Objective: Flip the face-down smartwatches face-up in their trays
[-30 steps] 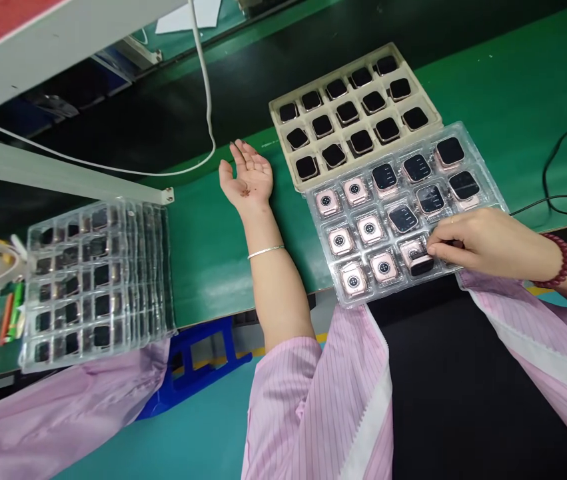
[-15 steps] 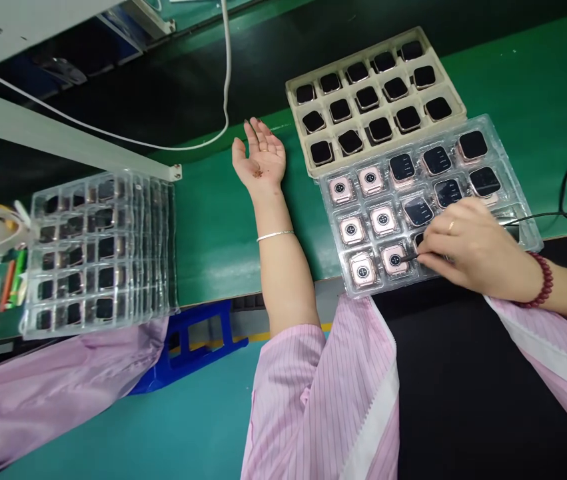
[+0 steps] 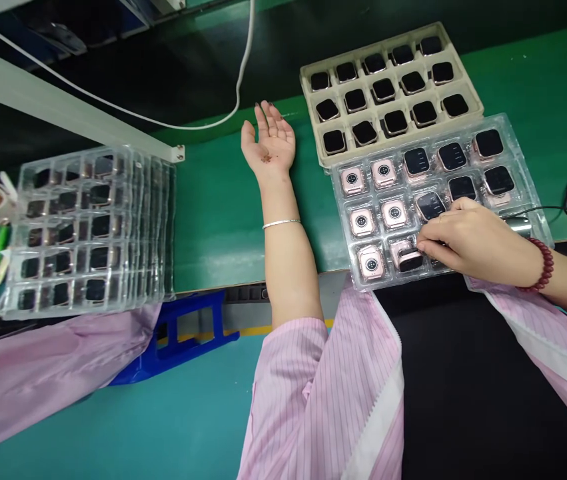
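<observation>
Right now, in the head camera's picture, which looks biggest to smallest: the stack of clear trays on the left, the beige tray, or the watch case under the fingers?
1. Stack of clear trays, though it lies nearer.
2. Beige tray.
3. Watch case, smallest.

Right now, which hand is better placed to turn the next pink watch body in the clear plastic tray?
Right hand: its fingertips pinch a tilted pink watch body inside the clear plastic tray. Left hand lies palm-up beside it.

A rose-gold watch case [image 3: 407, 257] is sitting tilted on its edge in the front row of the clear plastic tray [image 3: 523, 157], half out of its pocket, dark screen side probably facing the front edge.
</observation>
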